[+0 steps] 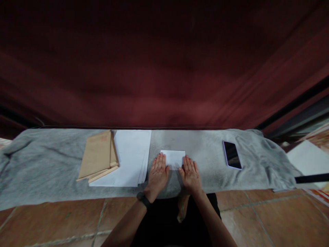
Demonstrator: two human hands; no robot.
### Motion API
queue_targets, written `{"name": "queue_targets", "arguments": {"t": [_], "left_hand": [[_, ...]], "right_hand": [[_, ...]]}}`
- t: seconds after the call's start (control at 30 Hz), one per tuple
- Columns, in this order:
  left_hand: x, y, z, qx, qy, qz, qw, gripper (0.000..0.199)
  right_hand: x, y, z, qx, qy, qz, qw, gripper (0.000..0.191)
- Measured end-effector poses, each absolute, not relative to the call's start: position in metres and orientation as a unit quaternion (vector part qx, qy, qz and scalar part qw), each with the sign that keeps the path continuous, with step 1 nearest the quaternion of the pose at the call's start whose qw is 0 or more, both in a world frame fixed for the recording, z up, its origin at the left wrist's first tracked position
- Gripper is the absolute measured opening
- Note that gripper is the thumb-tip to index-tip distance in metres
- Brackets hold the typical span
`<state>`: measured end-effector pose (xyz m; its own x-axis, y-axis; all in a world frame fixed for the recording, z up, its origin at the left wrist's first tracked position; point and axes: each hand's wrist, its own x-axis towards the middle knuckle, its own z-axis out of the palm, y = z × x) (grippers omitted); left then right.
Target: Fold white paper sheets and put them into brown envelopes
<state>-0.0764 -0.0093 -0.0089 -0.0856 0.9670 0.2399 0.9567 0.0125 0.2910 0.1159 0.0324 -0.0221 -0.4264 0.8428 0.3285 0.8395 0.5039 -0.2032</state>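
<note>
A small white rectangle of paper, apparently folded (175, 158), lies flat on the grey cloth in front of me. My left hand (158, 173) rests palm down on its left end, fingers stretched out. On the right end lies my right hand (190, 174), also flat with its fingers extended. Both thumbs point inward near the paper's lower edge. Left of my left hand is a stack of white paper sheets (132, 154), partly covered by several brown envelopes (96, 154).
The grey cloth (51, 161) covers a long narrow table. A phone in a lilac case (232, 155) lies to the right. Behind the table hangs a dark red curtain (164, 79). Terracotta tiles (123, 214) make up the floor. White paper (309, 157) shows at far right.
</note>
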Motion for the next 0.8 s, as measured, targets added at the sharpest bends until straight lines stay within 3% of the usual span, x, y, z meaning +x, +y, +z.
{"name": "queue_targets", "arguments": {"t": [0.2, 0.47, 0.8], "left_hand": [[-0.068, -0.003, 0.0, 0.654, 0.73, 0.198, 0.006, 0.058], [-0.018, 0.027, 0.0, 0.779, 0.601, 0.173, 0.035, 0.054], [-0.046, 0.035, -0.008, 0.733, 0.667, 0.134, -0.003, 0.057]], "right_hand": [[0.121, 0.032, -0.023, -0.503, -0.843, -0.009, 0.193, 0.057], [0.121, 0.029, -0.02, -0.482, -0.856, -0.064, 0.176, 0.058], [0.119, 0.028, -0.017, -0.503, -0.844, -0.044, 0.178, 0.051]]}}
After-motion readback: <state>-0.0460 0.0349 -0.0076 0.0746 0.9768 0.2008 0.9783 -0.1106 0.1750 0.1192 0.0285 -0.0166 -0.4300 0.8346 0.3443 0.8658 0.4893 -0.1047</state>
